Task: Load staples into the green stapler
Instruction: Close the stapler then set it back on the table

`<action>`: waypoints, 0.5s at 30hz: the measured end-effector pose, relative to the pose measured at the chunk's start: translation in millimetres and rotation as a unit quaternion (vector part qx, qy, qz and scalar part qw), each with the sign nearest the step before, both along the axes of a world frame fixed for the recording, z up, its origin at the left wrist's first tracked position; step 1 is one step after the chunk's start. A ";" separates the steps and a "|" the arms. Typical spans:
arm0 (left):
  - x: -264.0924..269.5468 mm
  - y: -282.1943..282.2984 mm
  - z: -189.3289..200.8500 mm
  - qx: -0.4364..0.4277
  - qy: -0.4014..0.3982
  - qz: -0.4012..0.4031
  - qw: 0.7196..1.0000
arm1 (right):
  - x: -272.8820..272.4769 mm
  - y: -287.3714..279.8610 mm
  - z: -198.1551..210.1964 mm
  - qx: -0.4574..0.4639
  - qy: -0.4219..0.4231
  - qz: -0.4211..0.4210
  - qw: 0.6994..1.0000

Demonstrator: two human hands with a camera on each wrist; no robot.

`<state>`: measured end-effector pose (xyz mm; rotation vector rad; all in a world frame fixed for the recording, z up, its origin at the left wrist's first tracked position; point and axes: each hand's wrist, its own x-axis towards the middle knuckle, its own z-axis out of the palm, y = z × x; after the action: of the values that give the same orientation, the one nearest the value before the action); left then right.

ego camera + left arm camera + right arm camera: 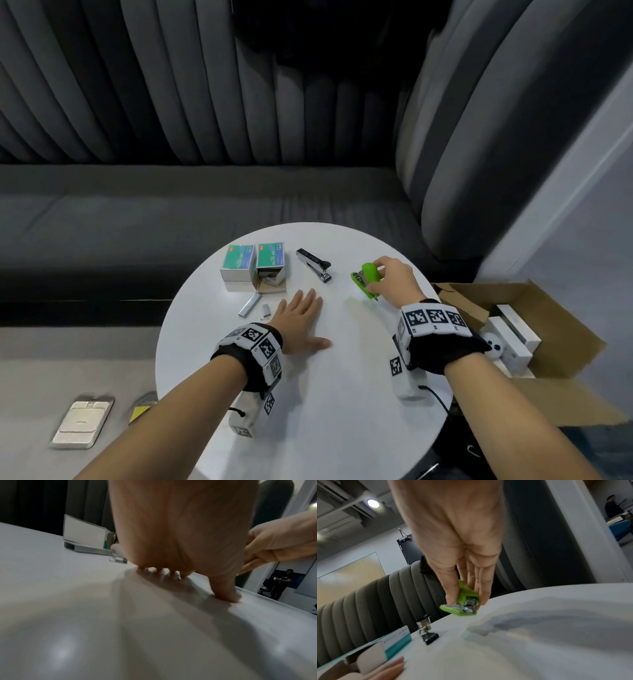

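The right hand [394, 279] pinches the top of the green stapler [368, 279], thumb on one side and fingers on the other. The stapler sits on the right part of the round white table [342, 411], and its top is swung up, so the shiny metal track shows. The left hand [301, 322] lies flat on the table with its fingers straight, holding nothing. A strip of staples [248, 304] lies just beside it, in front of the open staple box [270, 270]. A black stapler [313, 263] waits between the box and the green one. To do this step well, I think the right hand should hold the lid wide open and keep the stapler from sliding. Then the left hand can pick up the strip and lay it straight in the track, legs down.
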<state>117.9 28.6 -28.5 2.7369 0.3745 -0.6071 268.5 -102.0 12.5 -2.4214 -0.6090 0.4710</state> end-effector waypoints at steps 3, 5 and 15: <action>1.3 2.5 -5.0 0.011 0.018 -0.017 1.000 | 10.8 12.2 -3.1 0.008 -0.009 -0.007 1.000; 1.3 3.3 -4.3 0.013 0.022 -0.020 0.999 | 14.7 22.1 -4.3 0.015 -0.016 -0.011 1.000; 2.5 2.6 -3.7 0.012 0.028 -0.023 0.999 | 15.7 51.1 -16.9 -0.028 -0.025 -0.034 0.999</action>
<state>120.4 31.2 -32.2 2.7625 0.3347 -0.6976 284.2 -50.8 -4.4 -2.5042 -0.5390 0.4062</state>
